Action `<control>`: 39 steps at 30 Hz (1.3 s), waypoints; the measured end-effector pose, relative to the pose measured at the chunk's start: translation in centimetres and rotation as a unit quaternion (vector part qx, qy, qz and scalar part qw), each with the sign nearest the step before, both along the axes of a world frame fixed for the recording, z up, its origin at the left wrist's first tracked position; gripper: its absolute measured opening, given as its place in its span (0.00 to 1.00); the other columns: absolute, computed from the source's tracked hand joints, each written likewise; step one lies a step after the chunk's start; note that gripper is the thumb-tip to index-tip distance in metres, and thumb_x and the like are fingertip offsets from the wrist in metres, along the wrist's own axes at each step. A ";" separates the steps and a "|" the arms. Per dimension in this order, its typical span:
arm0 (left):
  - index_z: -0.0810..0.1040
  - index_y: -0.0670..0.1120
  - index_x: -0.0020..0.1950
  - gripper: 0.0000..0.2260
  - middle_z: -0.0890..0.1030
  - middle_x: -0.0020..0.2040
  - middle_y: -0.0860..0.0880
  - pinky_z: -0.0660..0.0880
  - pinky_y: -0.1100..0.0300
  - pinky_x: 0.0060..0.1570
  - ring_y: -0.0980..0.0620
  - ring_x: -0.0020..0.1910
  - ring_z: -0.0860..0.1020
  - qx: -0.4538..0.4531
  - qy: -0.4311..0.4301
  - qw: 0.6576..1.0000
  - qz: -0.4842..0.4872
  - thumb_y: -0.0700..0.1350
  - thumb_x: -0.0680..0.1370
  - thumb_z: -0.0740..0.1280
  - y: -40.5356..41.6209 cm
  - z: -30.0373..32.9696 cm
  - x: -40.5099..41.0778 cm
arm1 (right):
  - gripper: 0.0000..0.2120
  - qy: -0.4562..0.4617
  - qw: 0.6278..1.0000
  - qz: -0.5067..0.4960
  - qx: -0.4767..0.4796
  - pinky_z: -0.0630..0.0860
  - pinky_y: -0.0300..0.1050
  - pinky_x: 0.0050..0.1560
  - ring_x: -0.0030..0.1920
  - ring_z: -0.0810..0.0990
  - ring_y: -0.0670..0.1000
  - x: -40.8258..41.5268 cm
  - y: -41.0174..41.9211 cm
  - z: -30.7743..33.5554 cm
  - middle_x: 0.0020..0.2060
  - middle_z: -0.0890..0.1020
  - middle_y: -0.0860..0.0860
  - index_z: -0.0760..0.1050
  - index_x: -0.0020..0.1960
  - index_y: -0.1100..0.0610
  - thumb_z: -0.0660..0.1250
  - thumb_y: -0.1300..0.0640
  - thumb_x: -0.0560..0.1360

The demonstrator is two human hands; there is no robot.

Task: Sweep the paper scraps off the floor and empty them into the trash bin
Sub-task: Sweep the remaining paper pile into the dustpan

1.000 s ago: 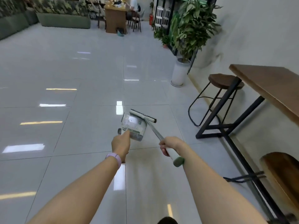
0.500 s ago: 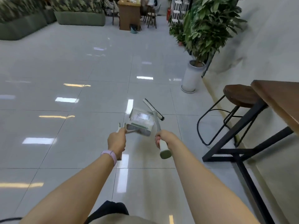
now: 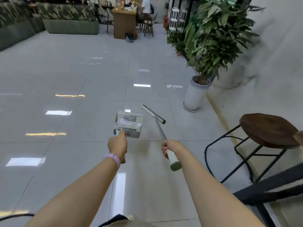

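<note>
My left hand (image 3: 117, 144) grips the handle of a clear plastic dustpan (image 3: 129, 124), held out over the grey tiled floor; pale scraps show inside the pan. My right hand (image 3: 169, 147) grips the white, green-capped handle of a small broom (image 3: 158, 122), whose black-bristled head points forward and to the right of the dustpan. A small teal bin (image 3: 129, 38) stands far ahead by the foot of a wooden counter. The tiles around me show no loose scraps.
A tall potted plant in a white pot (image 3: 194, 95) stands by the right wall. A brown round stool (image 3: 267, 130) on black legs and a dark table frame are close on my right. Green planters (image 3: 70, 27) line the far left. A person sits at the counter far ahead.
The view has advanced and tilted up; plant and stool now lie closer. The broom has swung right, away from the dustpan, and both hands have spread apart.
</note>
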State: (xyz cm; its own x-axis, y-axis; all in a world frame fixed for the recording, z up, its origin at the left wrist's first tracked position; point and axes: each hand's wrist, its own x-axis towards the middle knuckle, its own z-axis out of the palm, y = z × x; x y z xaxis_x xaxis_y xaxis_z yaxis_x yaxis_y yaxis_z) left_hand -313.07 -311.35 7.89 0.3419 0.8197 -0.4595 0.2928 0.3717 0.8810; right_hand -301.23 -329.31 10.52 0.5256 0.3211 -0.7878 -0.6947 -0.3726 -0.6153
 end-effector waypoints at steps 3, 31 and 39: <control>0.78 0.40 0.44 0.16 0.77 0.36 0.44 0.68 0.62 0.25 0.46 0.29 0.72 0.006 0.004 1.000 0.008 0.54 0.73 0.66 4.6 1.0 6.4 | 0.07 0.009 0.999 -0.038 0.018 0.66 0.36 0.18 0.19 0.67 0.47 4.8 5.2 0.0 0.24 0.71 0.52 0.71 0.40 0.61 0.60 0.67 0.75; 0.70 0.45 0.37 0.08 0.67 0.28 0.49 0.60 0.60 0.28 0.50 0.24 0.62 -0.035 -0.077 0.991 0.103 0.46 0.74 0.63 48.2 2.5 61.5 | 0.05 -0.145 0.986 0.083 -0.021 0.69 0.36 0.21 0.21 0.71 0.50 67.2 55.6 7.3 0.27 0.74 0.55 0.75 0.46 0.64 0.60 0.68 0.75; 0.70 0.44 0.36 0.10 0.66 0.27 0.48 0.59 0.61 0.25 0.50 0.24 0.61 0.006 -0.051 0.997 0.055 0.46 0.73 0.65 70.3 3.0 75.4 | 0.05 -0.136 0.985 0.099 -0.027 0.69 0.38 0.23 0.20 0.69 0.50 80.5 74.6 7.9 0.22 0.73 0.54 0.76 0.45 0.65 0.61 0.68 0.74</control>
State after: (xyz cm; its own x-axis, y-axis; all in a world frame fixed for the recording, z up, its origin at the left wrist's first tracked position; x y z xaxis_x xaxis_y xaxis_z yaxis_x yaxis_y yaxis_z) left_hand -237.69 -241.01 10.84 0.2952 0.8598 -0.4166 0.1593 0.3856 0.9088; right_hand -220.68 -254.70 18.39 0.6517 0.3999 -0.6445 -0.4168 -0.5210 -0.7448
